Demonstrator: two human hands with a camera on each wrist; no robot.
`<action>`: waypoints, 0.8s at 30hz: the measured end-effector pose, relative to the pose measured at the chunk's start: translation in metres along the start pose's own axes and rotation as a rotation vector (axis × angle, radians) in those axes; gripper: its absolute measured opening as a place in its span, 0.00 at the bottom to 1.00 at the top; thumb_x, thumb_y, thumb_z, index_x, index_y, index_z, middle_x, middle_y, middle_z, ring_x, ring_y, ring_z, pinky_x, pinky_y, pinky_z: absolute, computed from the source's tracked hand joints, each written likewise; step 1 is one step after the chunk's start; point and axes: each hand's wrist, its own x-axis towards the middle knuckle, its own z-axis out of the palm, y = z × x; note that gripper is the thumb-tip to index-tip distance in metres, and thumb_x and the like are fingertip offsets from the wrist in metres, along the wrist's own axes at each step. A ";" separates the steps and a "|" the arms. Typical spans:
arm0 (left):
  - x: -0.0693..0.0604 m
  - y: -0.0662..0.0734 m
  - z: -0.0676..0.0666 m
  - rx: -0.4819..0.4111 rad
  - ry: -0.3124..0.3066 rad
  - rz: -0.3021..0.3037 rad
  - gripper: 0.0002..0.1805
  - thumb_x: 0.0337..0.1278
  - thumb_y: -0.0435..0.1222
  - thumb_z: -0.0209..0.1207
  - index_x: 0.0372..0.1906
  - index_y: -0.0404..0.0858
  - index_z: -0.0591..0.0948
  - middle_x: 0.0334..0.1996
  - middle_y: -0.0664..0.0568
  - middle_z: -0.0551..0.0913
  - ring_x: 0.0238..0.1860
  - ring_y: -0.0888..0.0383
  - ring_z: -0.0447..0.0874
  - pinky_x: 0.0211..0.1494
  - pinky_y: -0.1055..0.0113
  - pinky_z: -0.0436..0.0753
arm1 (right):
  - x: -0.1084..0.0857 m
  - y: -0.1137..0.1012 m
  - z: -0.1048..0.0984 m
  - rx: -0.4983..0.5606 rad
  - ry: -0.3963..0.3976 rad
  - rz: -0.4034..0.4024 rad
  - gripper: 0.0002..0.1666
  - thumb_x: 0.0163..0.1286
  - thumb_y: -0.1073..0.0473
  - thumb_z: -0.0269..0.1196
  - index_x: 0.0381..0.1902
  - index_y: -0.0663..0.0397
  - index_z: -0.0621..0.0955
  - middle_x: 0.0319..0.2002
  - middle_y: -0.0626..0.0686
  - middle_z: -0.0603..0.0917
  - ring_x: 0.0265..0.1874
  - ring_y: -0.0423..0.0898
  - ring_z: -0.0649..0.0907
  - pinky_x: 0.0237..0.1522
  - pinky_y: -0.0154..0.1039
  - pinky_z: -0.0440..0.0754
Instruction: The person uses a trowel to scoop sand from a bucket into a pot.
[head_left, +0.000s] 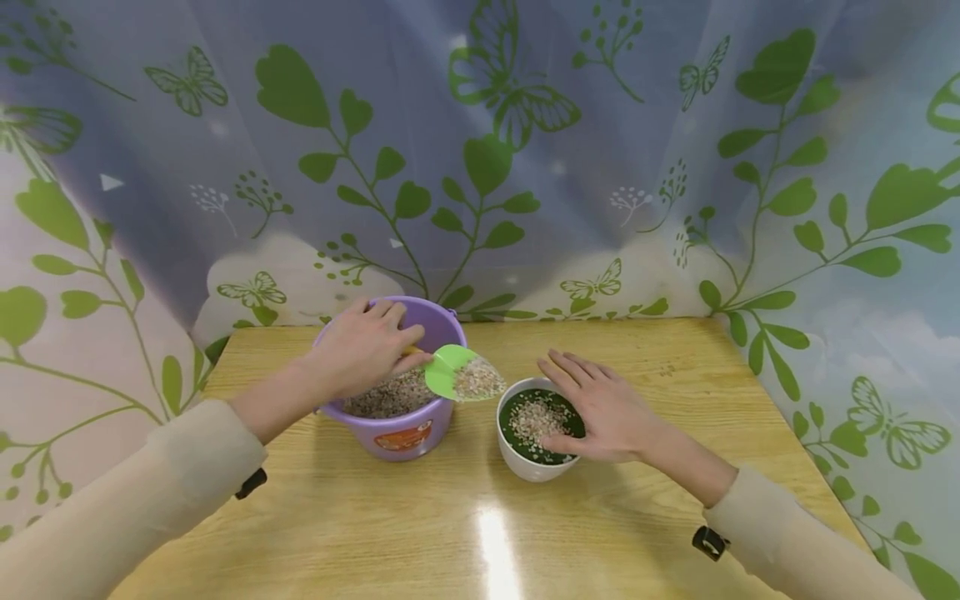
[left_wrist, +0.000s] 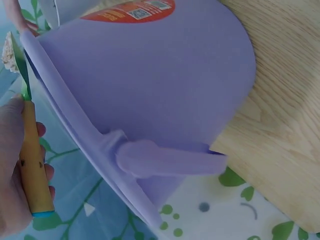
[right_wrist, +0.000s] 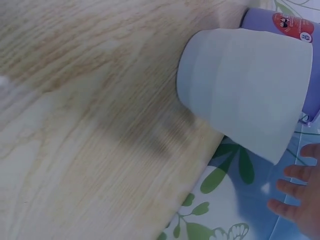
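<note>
The person's left grip (head_left: 367, 346) was clamped on the yellow handle (left_wrist: 33, 150) of a green trowel (head_left: 441, 375), whose blade carried pale grains (head_left: 478, 379). The trowel lay level across the rim of a purple bucket (head_left: 442, 423), its tip just beside the near rim of a white pot (head_left: 531, 472). Bucket and pot stood near each other on the worktop (head_left: 420, 533). The right grip (head_left: 603, 412) was apart, fingers extended and holding nothing, reaching partly over the pot; whether it touched the rim could not be told.

The transfer of grains looked partway along: a heap (head_left: 536, 421) already lay in the pot, with dark green showing around it. The trowel's load had yet to go in, and the bucket held plenty more.
</note>
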 end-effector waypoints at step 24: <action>0.029 0.032 0.002 -0.009 -0.012 0.055 0.26 0.78 0.61 0.49 0.59 0.50 0.85 0.60 0.43 0.85 0.58 0.46 0.85 0.59 0.49 0.83 | -0.023 0.017 0.016 -0.039 0.060 -0.039 0.67 0.62 0.18 0.60 0.83 0.57 0.60 0.81 0.62 0.65 0.76 0.66 0.72 0.70 0.67 0.75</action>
